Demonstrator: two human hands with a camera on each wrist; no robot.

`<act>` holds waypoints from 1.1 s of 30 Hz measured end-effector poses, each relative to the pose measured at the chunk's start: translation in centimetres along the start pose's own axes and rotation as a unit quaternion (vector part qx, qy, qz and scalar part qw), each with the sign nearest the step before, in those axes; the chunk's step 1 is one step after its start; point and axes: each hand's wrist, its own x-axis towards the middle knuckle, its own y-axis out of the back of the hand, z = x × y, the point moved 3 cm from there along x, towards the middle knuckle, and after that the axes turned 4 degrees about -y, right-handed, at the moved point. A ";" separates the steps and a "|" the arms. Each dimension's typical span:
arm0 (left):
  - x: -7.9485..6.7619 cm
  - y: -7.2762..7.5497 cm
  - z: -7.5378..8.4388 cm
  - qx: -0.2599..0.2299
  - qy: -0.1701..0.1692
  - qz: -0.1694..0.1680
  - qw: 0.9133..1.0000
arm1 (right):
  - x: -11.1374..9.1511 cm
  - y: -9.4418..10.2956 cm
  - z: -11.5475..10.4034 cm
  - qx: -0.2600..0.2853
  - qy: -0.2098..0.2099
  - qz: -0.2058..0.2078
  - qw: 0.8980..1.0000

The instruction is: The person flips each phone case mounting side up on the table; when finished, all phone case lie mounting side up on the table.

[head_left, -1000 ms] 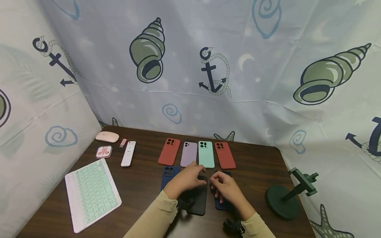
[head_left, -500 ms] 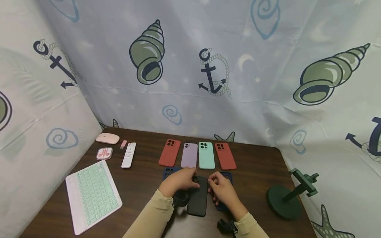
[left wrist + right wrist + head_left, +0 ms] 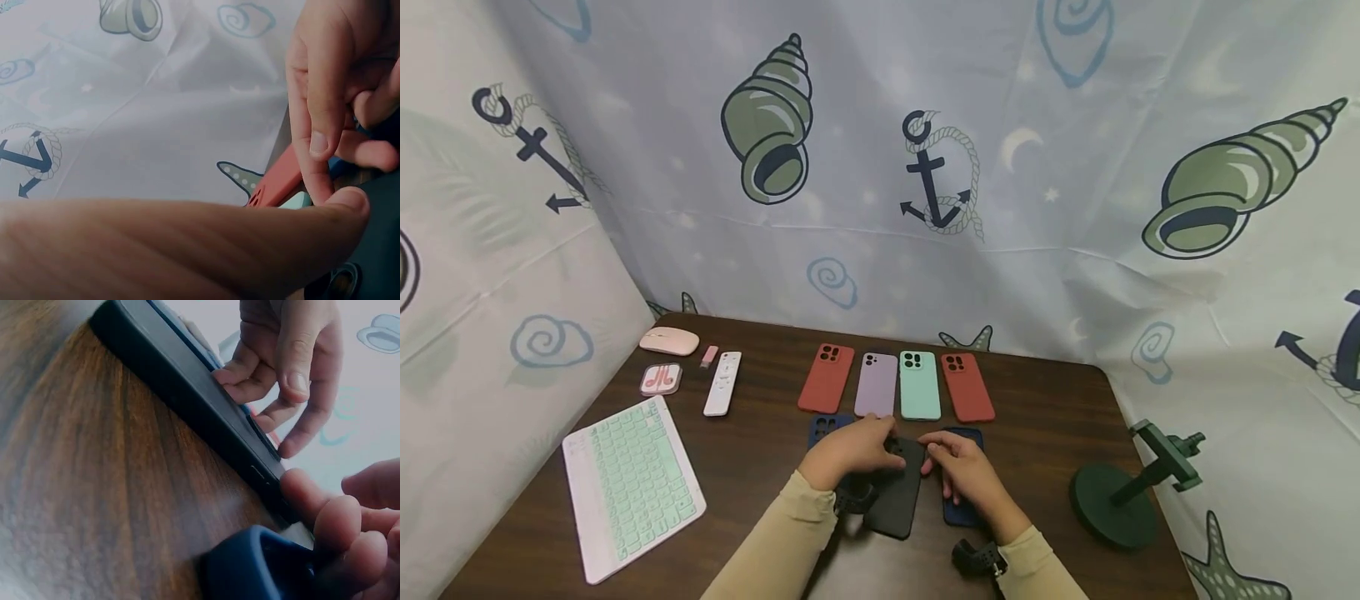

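A black phone case (image 3: 895,500) lies back up between my two hands, its camera openings partly covered by my fingers. My left hand (image 3: 850,454) rests at its upper left, with fingertips touching the back in the right wrist view. My right hand (image 3: 970,477) touches the upper right edge with a fingertip, near the side buttons; its other fingers are loosely bent. Under my right hand lies a dark blue phone case (image 3: 962,512), partly hidden. Another blue phone case (image 3: 826,427) sits behind my left hand, mostly covered.
Behind stand in a row a red case (image 3: 826,379), a purple case (image 3: 876,385), a mint case (image 3: 920,385) and another red case (image 3: 967,387). Left are a keyboard (image 3: 632,483), remote (image 3: 722,383), mouse (image 3: 668,340) and earphone box (image 3: 661,379). A green stand (image 3: 1112,507) is right.
My left hand has drawn back to the left, uncovering more of the black case. My right hand has shifted left to its edge. The black case has turned slightly, its lower end moving left.
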 end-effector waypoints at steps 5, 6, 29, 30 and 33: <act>0.2 -0.2 -0.1 -0.007 0.009 0.004 1.000 | 0.1 -0.3 0.2 -0.028 -0.004 0.036 0.999; 0.2 -0.2 -0.1 -0.006 0.015 0.004 1.000 | 0.0 -0.5 0.2 -0.038 -0.003 0.045 0.998; -0.3 1.0 0.5 -0.032 0.024 -0.003 0.999 | 0.1 0.5 -0.6 0.060 0.032 0.011 0.998; -0.3 1.0 0.5 -0.036 0.024 -0.002 0.999 | 0.1 0.4 -0.6 0.061 0.035 0.010 0.997; -0.3 0.8 0.7 -0.043 0.015 -0.003 0.999 | 0.0 0.4 -0.8 0.056 0.050 0.005 0.997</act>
